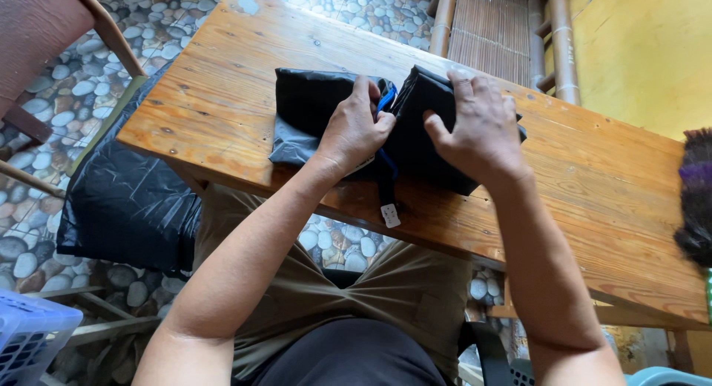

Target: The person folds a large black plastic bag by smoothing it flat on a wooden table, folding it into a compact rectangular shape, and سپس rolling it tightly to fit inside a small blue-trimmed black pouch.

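Counter (pixel 578 186): long plank top of varnished wood, set over a pebble-patterned floor (pixel 67 97). It carries everything we are handling.

Black plastic sack (pixel 126 200): large, crumpled, lying on the floor below the counter's near edge, well apart from our hands.

Folded black garment (pixel 311 108): soft dark cloth in a thick bundle near the counter's front edge, roughly mid-length. A blue strip (pixel 386 98) shows at the fold between our hands.

Left hand (pixel 354 130): resting on the bundle's middle, grip clenched, pinching cloth beside the blue strip.

Right hand (pixel 478 126): spread flat over the bundle's right half, fingers pressing down; nothing enclosed.

Dark bristly item (pixel 696 200): at the counter's far right end, partly out of view; we cannot tell what it is.

Lavender basket (pixel 30 341): lattice-walled corner, lower left.

White tag (pixel 390 215): small, hanging on a dark strap over the counter's front edge.

Handling note: in our judgement, keeping the right palm flat holds the layers steady while the left pinches; the tag is best tucked clear.
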